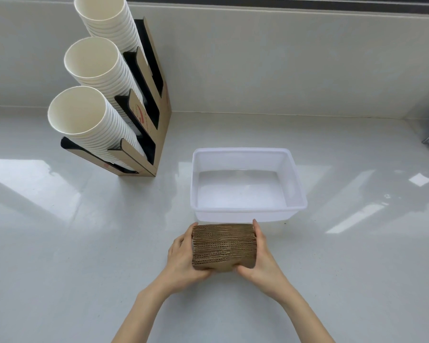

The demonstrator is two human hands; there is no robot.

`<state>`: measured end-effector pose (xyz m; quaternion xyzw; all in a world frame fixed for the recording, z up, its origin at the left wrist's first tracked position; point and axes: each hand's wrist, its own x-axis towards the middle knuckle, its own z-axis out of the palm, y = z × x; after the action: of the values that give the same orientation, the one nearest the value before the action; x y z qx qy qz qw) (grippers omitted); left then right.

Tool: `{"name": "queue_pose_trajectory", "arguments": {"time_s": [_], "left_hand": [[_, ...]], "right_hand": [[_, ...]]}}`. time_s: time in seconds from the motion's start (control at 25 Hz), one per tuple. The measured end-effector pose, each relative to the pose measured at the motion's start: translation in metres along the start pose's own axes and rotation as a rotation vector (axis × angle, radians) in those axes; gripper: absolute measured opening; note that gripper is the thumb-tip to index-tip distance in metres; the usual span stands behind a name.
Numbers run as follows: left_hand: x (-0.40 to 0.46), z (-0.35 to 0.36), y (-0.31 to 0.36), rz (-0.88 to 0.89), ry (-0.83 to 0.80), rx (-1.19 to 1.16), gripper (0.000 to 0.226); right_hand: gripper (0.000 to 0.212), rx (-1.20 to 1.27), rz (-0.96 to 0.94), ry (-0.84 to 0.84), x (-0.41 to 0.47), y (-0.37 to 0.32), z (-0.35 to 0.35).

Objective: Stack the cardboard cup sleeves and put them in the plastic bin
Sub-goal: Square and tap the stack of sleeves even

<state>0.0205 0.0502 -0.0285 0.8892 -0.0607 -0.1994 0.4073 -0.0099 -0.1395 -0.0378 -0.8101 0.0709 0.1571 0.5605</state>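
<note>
Left hand [183, 256]: your fingers are clamped on the sleeve stack [224, 246], left end.
Right hand [263, 256]: clamped on its right end.
Plastic bin [248, 211]: empty, just beyond the stack on the surface [84, 243].

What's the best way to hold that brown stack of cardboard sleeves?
Probably by its two short ends, one hand from each side, as the left hand and right hand do on the brown stack of cardboard sleeves: squeezing inward keeps the loose layers together.

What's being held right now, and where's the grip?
The stack of cardboard sleeves, clamped between both hands: left hand on its left end, right hand on its right end, thumbs at the near edge. It's just short of the plastic bin.
</note>
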Motion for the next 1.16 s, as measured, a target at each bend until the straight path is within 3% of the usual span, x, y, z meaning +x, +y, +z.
{"name": "queue_pose_trajectory", "arguments": {"time_s": [0.16, 0.52, 0.76, 0.96, 1.16], "left_hand": [[-0.003, -0.007, -0.008, -0.011, -0.057, -0.027, 0.108], [-0.001, -0.005, -0.009, 0.048, 0.026, -0.075, 0.083], [0.002, -0.010, -0.005, 0.020, -0.022, -0.024, 0.100], [-0.001, -0.009, -0.004, 0.015, -0.021, -0.057, 0.077], [-0.012, -0.018, 0.006, 0.022, -0.062, -0.171, 0.068]], "right_hand": [[0.102, -0.078, -0.017, -0.013, 0.000, 0.004, -0.007], [0.085, -0.090, -0.038, 0.023, 0.003, 0.001, -0.011], [0.089, -0.127, -0.045, -0.011, 0.002, 0.001, -0.010], [0.079, -0.154, -0.077, -0.003, 0.000, -0.002, -0.010], [0.071, -0.013, -0.036, -0.056, -0.009, -0.013, -0.016]]}}
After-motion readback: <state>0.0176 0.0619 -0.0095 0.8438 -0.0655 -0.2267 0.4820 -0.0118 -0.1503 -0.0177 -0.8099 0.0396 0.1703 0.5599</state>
